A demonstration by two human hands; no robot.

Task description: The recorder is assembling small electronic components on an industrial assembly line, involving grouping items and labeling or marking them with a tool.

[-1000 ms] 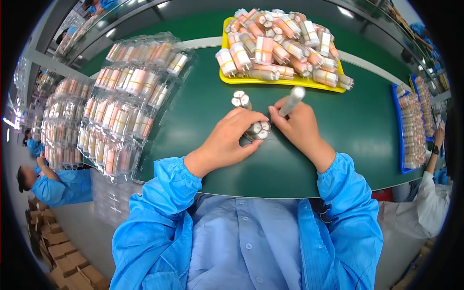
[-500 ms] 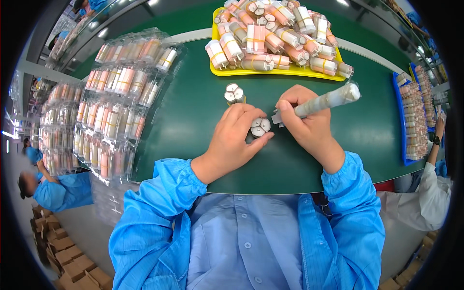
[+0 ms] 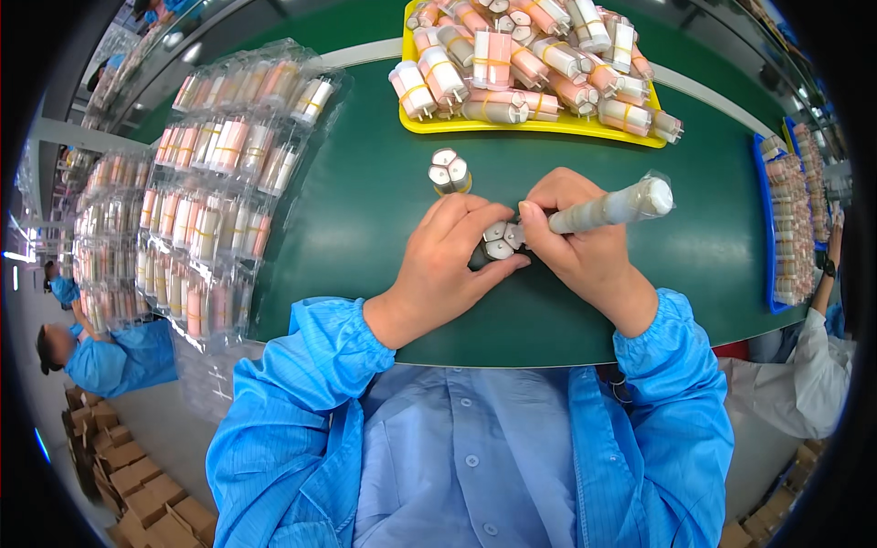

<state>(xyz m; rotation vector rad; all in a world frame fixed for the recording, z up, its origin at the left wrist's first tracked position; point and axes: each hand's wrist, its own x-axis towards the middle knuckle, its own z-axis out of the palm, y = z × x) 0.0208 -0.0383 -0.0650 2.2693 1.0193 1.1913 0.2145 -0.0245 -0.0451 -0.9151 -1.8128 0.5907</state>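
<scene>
Nearest us, blue sleeves (image 3: 301, 352) gathered at the wrists, worn over a buttoned pale-blue shirt (image 3: 466, 457). Beyond the cuffs, we find both hands working close together over the green surface (image 3: 402, 173).

Left hand (image 3: 443, 265): fingers and thumb curled around the held bundle (image 3: 499, 247), a cluster of three cylinders. We see its three whitish end faces turned upward between fingertips and thumb; the fingers hide most of its sides.

Right hand (image 3: 583, 239): gripping a thick-handled tool (image 3: 607, 208), the handle wrapped in something clear and greyish. The handle slants up and away to the right of the grip. The tool's pale tip lies at the held bundle's right edge, in the narrow gap between the hands; whether it touches, we cannot tell.

Just beyond the left hand's knuckles we note a standing bundle (image 3: 449, 171), three white ends up, yellow band around it.

Farther out, ahead of both hands: a yellow tray (image 3: 548, 131) heaped with pink, white and grey banded bundles (image 3: 493, 59). Well left of the left hand, rows of similar bundles lie in clear plastic trays (image 3: 274, 215). Well right of the right hand, a blue tray (image 3: 768, 219) filled with more.

Past the surface, we log a co-worker in blue (image 3: 128, 356) far left, cardboard boxes (image 3: 151, 498) below them, and a white-sleeved co-worker (image 3: 804, 384) far right.
</scene>
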